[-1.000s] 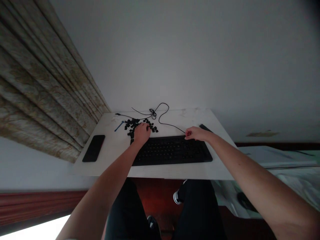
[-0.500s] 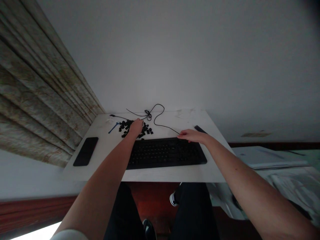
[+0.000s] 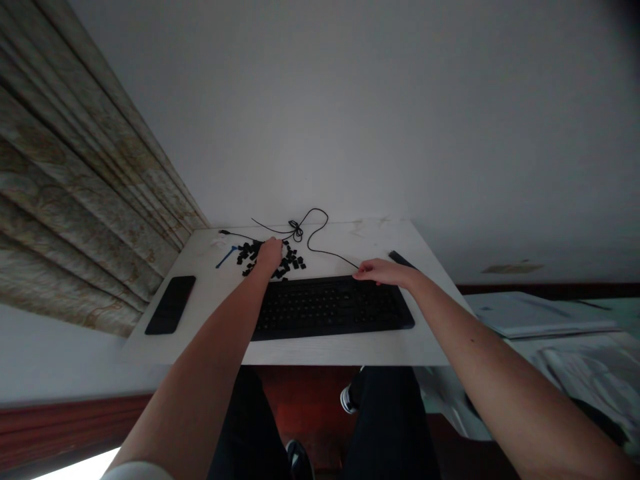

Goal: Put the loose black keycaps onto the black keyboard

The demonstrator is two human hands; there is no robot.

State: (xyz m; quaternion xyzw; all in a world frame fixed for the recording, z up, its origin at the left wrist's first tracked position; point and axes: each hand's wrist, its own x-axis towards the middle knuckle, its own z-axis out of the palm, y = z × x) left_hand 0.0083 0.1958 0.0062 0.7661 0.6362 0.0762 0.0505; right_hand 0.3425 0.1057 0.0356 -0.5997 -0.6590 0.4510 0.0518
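Note:
A black keyboard (image 3: 320, 308) lies near the front edge of the white table (image 3: 310, 351), its keys partly seen. Behind its left part is a loose pile of small black keycaps (image 3: 296, 260). My left hand (image 3: 271, 252) is down on the pile, its fingers bent and their tips hidden. My right hand (image 3: 374, 269) rests over the keyboard's back edge, with thumb and fingers pressed together near the black cable (image 3: 330, 252); anything between them is too small to tell.
A black phone (image 3: 171, 305) lies at the table's left. A blue tool (image 3: 227, 257) is left of the keycaps, and a dark strip (image 3: 401, 259) lies behind my right wrist. The curtain (image 3: 95, 167) hangs on the left, the wall (image 3: 350, 120) stands behind.
My left hand has shifted very slightly left over the keycaps. My right hand has stayed almost in place.

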